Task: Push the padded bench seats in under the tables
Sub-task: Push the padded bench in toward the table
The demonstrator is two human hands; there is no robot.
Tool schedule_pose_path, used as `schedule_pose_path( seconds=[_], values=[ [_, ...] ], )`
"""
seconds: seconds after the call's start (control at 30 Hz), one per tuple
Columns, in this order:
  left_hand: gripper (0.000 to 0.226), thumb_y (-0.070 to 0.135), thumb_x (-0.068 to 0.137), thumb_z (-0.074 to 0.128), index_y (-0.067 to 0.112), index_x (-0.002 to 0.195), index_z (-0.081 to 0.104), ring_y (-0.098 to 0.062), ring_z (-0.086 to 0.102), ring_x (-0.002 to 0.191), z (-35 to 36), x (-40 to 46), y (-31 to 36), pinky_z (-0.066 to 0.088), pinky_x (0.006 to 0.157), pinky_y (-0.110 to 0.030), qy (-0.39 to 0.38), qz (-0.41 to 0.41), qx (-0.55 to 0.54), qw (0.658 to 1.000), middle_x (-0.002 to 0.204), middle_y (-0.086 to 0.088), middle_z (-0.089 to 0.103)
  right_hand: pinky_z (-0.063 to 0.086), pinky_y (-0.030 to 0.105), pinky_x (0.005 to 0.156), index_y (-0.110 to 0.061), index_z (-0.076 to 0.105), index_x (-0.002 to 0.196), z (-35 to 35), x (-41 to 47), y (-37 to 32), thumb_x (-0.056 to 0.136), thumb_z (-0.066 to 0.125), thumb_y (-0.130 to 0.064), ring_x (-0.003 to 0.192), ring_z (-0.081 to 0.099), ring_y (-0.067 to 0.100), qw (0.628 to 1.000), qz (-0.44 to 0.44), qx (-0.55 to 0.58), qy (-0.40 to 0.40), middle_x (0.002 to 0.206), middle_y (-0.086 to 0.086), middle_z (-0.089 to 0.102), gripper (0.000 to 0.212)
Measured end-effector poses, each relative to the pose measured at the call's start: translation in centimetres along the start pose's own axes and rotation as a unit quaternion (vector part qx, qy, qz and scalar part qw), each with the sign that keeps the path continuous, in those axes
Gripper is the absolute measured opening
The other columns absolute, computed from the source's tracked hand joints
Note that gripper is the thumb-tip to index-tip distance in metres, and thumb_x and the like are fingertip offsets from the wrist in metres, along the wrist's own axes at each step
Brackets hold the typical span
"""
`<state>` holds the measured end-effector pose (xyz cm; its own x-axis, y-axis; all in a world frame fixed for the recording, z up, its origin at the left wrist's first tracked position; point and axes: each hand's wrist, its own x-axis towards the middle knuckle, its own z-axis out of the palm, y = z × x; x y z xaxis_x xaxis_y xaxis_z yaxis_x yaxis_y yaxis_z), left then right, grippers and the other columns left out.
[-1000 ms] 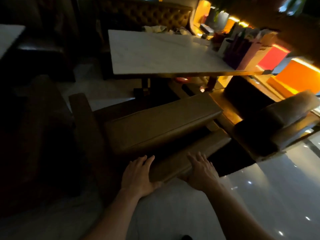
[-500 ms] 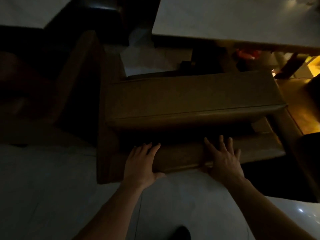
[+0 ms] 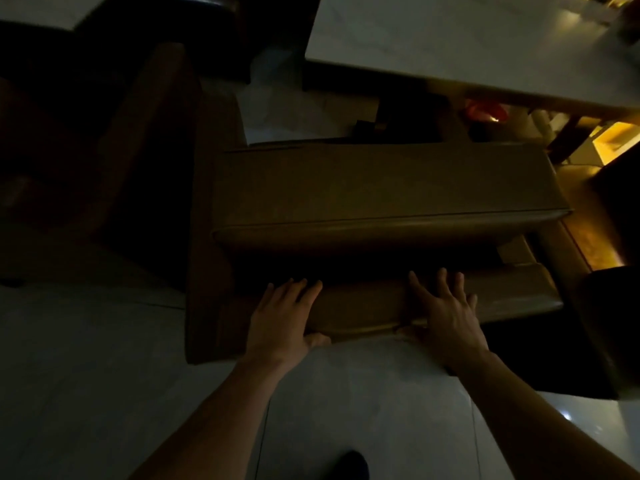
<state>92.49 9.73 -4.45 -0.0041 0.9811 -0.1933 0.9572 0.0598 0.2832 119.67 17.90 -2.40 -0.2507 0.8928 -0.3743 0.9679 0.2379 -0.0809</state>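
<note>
While both hands press flat on it, the padded bench (image 3: 381,188) fills the middle of the head view, its brown seat cushion lying just beyond the fingertips and its padded backrest (image 3: 367,306) directly under the palms. Beyond the bench from the hands, the pale table (image 3: 467,43) reaches across the upper right, its near edge standing over the far side of the seat; the seat cushion itself is not under the tabletop. Glossy light floor tiles (image 3: 104,375) spread beneath the forearms and off to the left of the hands. Left of the left hand, a dark second seat (image 3: 145,133) runs away into shadow, too dim to make out further. The left hand (image 3: 282,313) lies on the backrest's top with fingers straight and close together, thumb hooked over the near edge. The right hand (image 3: 446,317) rests on the same rail, just to the right, fingers splayed and straight, palm down, denting the padding at its heel. Beyond the right hand, under the table edge, sits a small red object (image 3: 485,110); what it is cannot be told.
</note>
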Motion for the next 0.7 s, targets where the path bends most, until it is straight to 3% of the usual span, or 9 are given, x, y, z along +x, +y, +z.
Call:
schedule_pose_path(
  seconds=[0.3, 0.7],
  values=[
    [0.095, 0.065, 0.075, 0.068, 0.037, 0.153, 0.019, -0.018, 0.020, 0.145, -2.4, 1.4, -3.8, 0.004, 0.120, -0.040, -0.009, -0.007, -0.011, 1.000, 0.157, 0.007, 0.026, 0.007, 0.071, 0.115, -0.036, -0.007, 0.156, -0.4, 1.6, -4.3, 0.082, 0.060, -0.067, 0.145, -0.018, 0.052, 1.000, 0.003, 0.008, -0.019, 0.162, 0.022, -0.013, 0.105],
    [0.097, 0.063, 0.073, 0.072, 0.040, 0.152, 0.022, -0.020, 0.026, 0.142, -5.5, 3.6, -10.7, 0.013, 0.118, -0.040, -0.008, -0.016, 0.012, 1.000, 0.157, 0.007, 0.028, 0.007, 0.077, 0.110, -0.030, -0.007, 0.157, 0.0, 4.8, -11.3, 0.084, 0.060, -0.065, 0.141, -0.017, 0.060, 0.999, 0.001, 0.034, -0.013, 0.160, 0.029, -0.014, 0.104]
  ],
)
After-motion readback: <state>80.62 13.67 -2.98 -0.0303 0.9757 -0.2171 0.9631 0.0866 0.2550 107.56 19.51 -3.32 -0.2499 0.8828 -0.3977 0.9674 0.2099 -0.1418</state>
